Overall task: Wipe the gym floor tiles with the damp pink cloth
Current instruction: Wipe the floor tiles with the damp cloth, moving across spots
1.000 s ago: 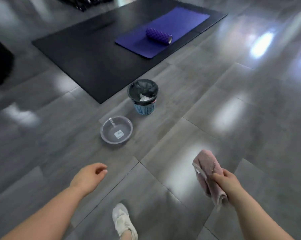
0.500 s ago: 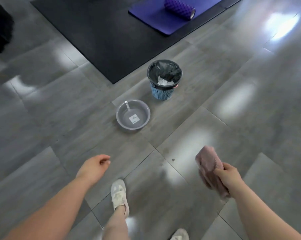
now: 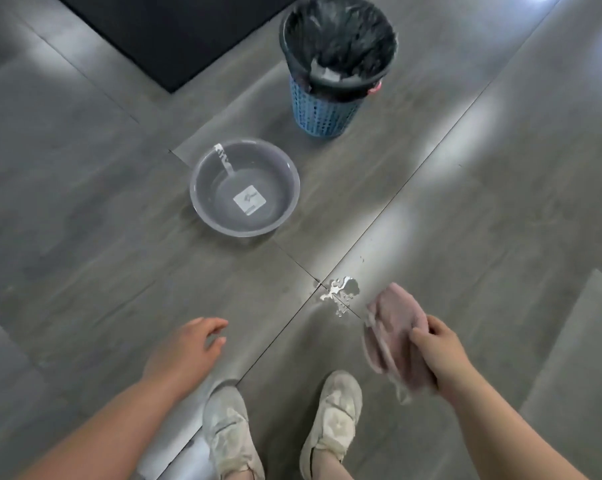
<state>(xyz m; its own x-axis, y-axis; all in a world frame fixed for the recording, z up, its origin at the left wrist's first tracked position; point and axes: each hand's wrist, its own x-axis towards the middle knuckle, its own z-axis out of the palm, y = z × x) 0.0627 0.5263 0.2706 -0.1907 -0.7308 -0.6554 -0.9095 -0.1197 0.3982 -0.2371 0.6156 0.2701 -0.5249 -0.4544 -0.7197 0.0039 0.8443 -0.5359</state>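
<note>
In the head view, the person stands over the grey floor tiles [image 3: 500,202], both shoes [image 3: 230,434] visible at the bottom edge. The clear basin [image 3: 202,216] sits on the floor ahead and serves as the fixed mark. It appears to hold a little water and has a label on its bottom.

The right hand [image 3: 438,355] is on the near side of the basin and off to its right. Its fingers are curled round the pink cloth [image 3: 393,334], which hangs bunched and folded from the grip, above the floor rather than on it. The left hand [image 3: 185,351] hovers on the near side of the basin, slightly to its left. Its fingers are loosely spread and it holds nothing.

A small puddle [image 3: 341,292] of splashed water lies on a tile joint between the basin and the cloth, just beside the cloth's upper edge. A blue waste basket [image 3: 327,112] with a black liner stands beyond the basin to its right, and a black mat [image 3: 175,36] lies farther off beyond the basin.

Wiping does not appear to have begun on these tiles, and the step in hand looks like the approach. The next move probably calls for crouching, spreading the cloth flat under the palm and lowering it onto the tile, likely starting at the puddle.
</note>
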